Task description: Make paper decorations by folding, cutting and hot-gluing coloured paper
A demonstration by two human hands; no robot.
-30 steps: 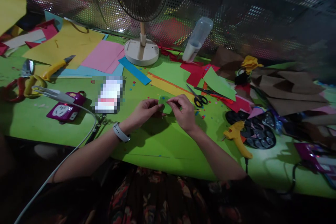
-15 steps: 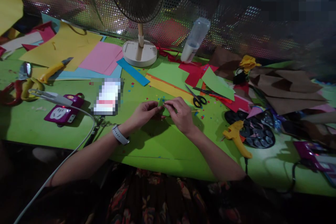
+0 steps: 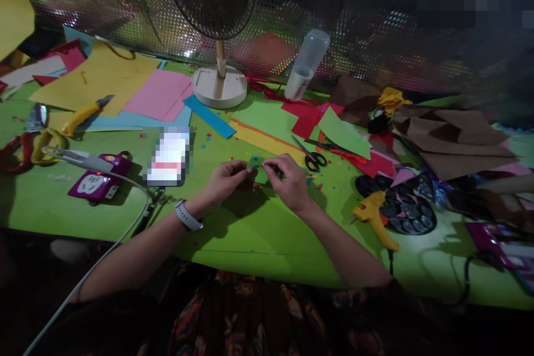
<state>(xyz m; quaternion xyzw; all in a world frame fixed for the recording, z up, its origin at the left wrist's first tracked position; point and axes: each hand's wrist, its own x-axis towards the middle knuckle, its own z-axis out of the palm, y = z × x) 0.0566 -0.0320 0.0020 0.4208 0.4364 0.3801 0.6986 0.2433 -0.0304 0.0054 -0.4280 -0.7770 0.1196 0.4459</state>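
Note:
My left hand [image 3: 232, 177], with a pale watch strap [image 3: 188, 216] at its wrist, is closed on a small piece of green paper [image 3: 260, 176] just above the table. Small blue specks show at the paper's upper part. My right hand [image 3: 287, 179] meets it from the right, thumb and forefinger pinched at the paper's edge; what lies between those fingertips is too small to tell. Just beyond the right hand lie black-handled scissors [image 3: 314, 160], and a yellow paper strip [image 3: 267, 142] runs behind both hands.
A phone [image 3: 170, 156] and a purple socket block [image 3: 100, 181] with a white cable lie left. Behind stand a fan [image 3: 219, 89] and a clear bottle [image 3: 306, 67]. To the right are a yellow glue gun [image 3: 377, 219], a black tray [image 3: 413, 208] and brown paper [image 3: 450, 139].
The green paper stood nearly edge-on between the fingertips and now shows more of its face, with blue specks visible. Both hands stay in almost the same place; the view has shifted slightly.

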